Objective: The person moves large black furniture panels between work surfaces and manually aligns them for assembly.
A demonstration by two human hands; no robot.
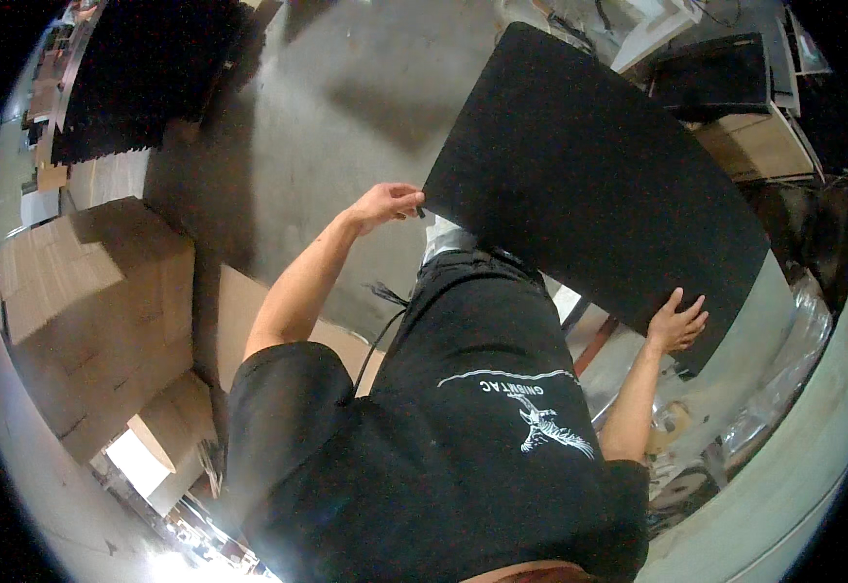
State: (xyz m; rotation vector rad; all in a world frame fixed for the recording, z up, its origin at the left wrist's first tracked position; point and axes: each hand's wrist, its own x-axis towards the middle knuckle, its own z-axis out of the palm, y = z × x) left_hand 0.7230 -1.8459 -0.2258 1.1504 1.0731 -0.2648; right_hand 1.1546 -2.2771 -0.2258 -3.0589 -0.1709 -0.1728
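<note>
- A grey floor (297, 126) spreads across the far middle of the scene, with shadows on it.
- A person in a black T-shirt (424, 466) and dark trousers (472, 311) leans over the near middle; the shirt carries a white print.
- A large black board (599, 165) with rounded corners lies slantwise from the far middle toward the right, in front of the person, its near edge beside the trousers.
- Brown cardboard (132, 301) stands piled at the left, well apart from the board.
- A black stack (152, 78) sits at the far left.
- Crumpled clear plastic (783, 345) lies at the right, beyond the board's near right end.
- The left hand (390, 206) is at the board's left corner, thumb and fingers drawn close; whether they grip the edge cannot be told.
- The right hand (676, 325) rests on the board's near right part, fingers spread; the two hands are well apart.
- A roll of tape (672, 428) lies at the near right, beside the right forearm (630, 408).
</note>
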